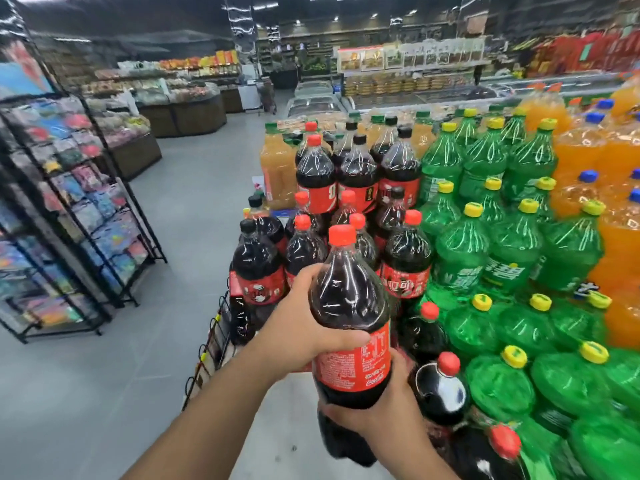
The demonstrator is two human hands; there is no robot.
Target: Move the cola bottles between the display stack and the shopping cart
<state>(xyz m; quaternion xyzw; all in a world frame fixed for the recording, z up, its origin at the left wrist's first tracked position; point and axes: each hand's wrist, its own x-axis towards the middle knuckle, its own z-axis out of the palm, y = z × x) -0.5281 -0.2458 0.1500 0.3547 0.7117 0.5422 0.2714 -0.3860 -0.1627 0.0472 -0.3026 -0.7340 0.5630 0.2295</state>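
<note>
I hold one large cola bottle (349, 327) with a red cap and red label upright in front of the display stack (349, 188) of cola bottles. My left hand (298, 327) grips its left side at the top of the label, thumb across the front. My right hand (377, 407) cups the bottle from below on the right, fingers curled under its base. More cola bottles stand close on the right, one (441, 393) just beside my right hand. No shopping cart is clearly visible; a black wire frame (211, 344) shows at the stack's left edge.
Green soda bottles (502, 258) fill the stack to the right, orange soda bottles (595, 174) beyond them. Juice bottles (277, 168) stand behind the colas. A black wire rack of packaged goods (72, 209) lines the left side of the grey aisle floor (194, 188).
</note>
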